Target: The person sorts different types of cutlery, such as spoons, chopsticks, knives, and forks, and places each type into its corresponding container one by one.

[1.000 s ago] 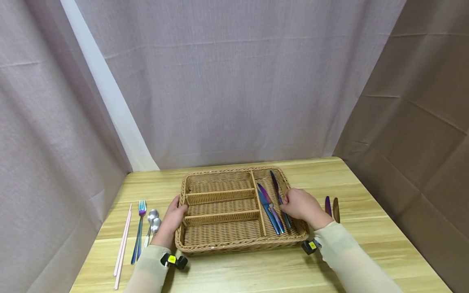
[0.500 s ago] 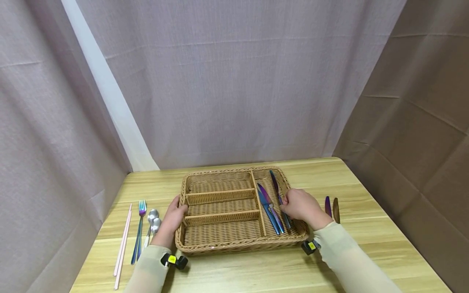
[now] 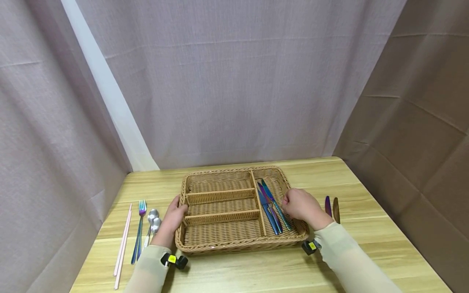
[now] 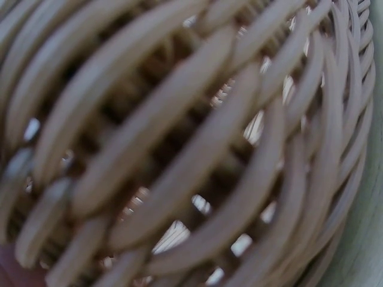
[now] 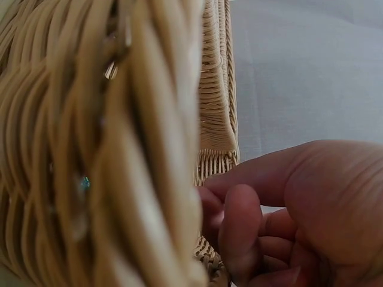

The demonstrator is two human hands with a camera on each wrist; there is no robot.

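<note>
A wicker cutlery basket (image 3: 224,215) with several compartments sits on the wooden table. My left hand (image 3: 173,217) grips its left rim, thumb on top; the close left wrist view shows the woven basket wall (image 4: 179,131). Over the right rim, my right hand (image 3: 302,206) reaches into the right compartment with fingers loosely curled and nothing visible in them. In the right wrist view, the rim (image 5: 149,143) partly hides the curled fingers (image 5: 240,221). Beside those fingertips lies a blue-green table knife (image 3: 274,201); two more table knives (image 3: 270,211) lie left of it.
Left of the basket lie pink chopsticks (image 3: 123,244), iridescent forks (image 3: 141,224) and two spoons (image 3: 154,219). Two more knives, one purple (image 3: 327,205) and one brown (image 3: 336,209), lie right of the basket, partly behind my right forearm. Curtains (image 3: 234,89) hang behind the table.
The rightmost knife in the compartment has come away from my right hand and swung left, its tip now near the other two knives. Both hands and the basket have barely moved.
</note>
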